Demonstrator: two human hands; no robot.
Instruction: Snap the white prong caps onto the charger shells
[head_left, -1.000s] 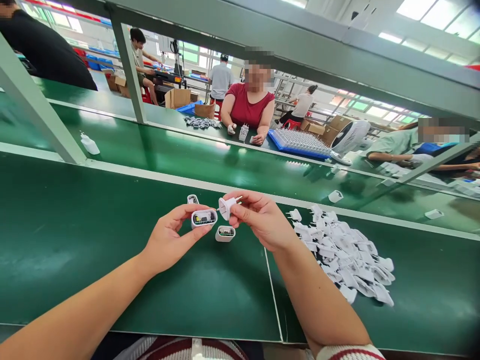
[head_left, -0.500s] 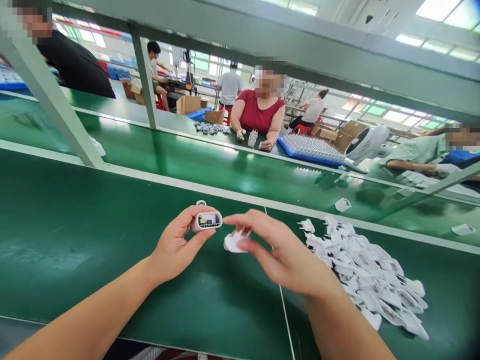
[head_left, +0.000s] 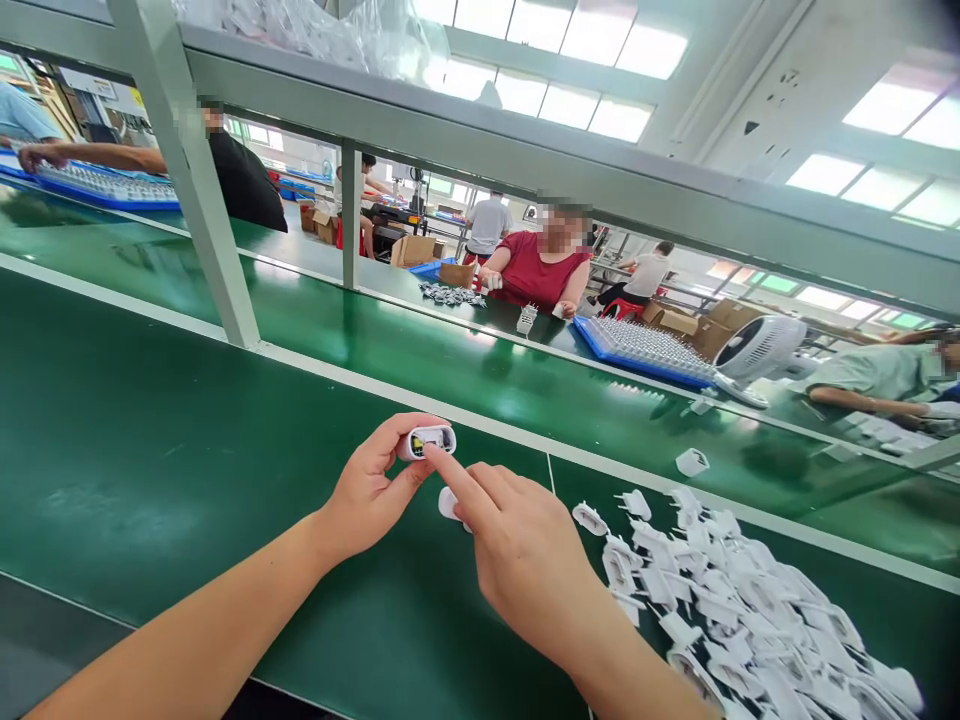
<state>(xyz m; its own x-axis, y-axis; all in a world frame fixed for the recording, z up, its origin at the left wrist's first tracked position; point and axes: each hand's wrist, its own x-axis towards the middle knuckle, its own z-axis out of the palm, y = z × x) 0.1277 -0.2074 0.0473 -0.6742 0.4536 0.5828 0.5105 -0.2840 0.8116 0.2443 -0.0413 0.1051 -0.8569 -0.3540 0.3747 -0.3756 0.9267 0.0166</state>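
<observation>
Now that my right hand has brought a fingertip to the open white casing pinched in my left hand, I'm apparently on its innards, tho can't tell if the right's gripping anything.

The single head-worn camera looks forward and down across the green bench — rolled, so bench edges descend rightward. Left hand and right hand appear near (the co-worker in red — farther off).
</observation>
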